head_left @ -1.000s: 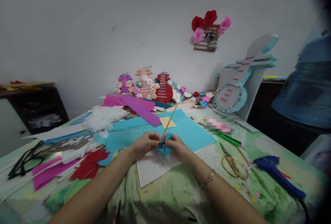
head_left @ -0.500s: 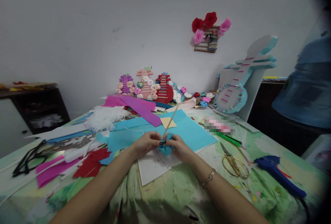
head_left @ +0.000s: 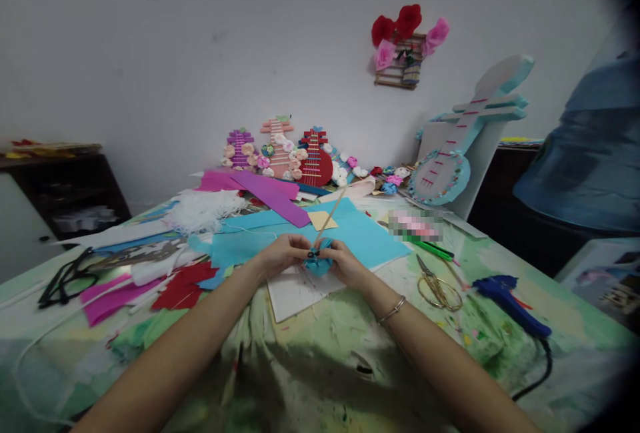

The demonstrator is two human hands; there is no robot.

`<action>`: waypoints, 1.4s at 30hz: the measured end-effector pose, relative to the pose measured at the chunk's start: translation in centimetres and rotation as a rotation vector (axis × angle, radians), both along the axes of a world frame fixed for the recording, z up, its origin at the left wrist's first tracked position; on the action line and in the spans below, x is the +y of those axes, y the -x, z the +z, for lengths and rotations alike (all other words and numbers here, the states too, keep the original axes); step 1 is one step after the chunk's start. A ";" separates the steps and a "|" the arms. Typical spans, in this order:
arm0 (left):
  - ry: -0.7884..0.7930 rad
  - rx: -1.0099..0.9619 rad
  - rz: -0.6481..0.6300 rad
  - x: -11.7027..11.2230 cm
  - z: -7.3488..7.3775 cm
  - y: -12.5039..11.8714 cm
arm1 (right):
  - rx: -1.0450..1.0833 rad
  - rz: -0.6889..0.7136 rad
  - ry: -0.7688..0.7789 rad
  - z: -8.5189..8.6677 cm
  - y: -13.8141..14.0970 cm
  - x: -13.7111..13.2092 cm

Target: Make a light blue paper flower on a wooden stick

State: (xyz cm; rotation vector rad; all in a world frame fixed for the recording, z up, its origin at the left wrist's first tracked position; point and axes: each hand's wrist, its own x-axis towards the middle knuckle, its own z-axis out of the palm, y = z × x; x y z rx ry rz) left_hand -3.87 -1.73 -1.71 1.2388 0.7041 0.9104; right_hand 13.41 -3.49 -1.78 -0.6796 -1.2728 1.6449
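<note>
My left hand and my right hand meet in front of me, fingertips pinched together. Between them is a small bunched piece of blue crepe paper, gathered like a flower, and both hands are closed on it. A thin pale stick slants up from between the fingers; its lower end is hidden there. Below the hands lies a white sheet. Behind them a large light-blue paper sheet is spread, with a small yellow square on it.
Gold-handled scissors, a blue glue gun and a green pen-like tool lie at right. Black glasses, red scraps and white shredded fibre are at left. Paper-decorated instrument models stand against the wall.
The camera view has tilted slightly, so the table appears higher. Both hands still pinch the blue crepe paper, which looks slightly turned and more spread toward the right hand.
</note>
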 end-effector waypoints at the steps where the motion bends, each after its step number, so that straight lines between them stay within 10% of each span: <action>1: -0.004 0.003 0.009 -0.1 0.1 0.0 | -0.002 -0.001 -0.005 0.0 0.0 -0.1; 42: -0.080 0.093 -0.062 -0.1 0.5 -0.3 | -0.116 -0.049 -0.096 -0.4 -0.2 0.7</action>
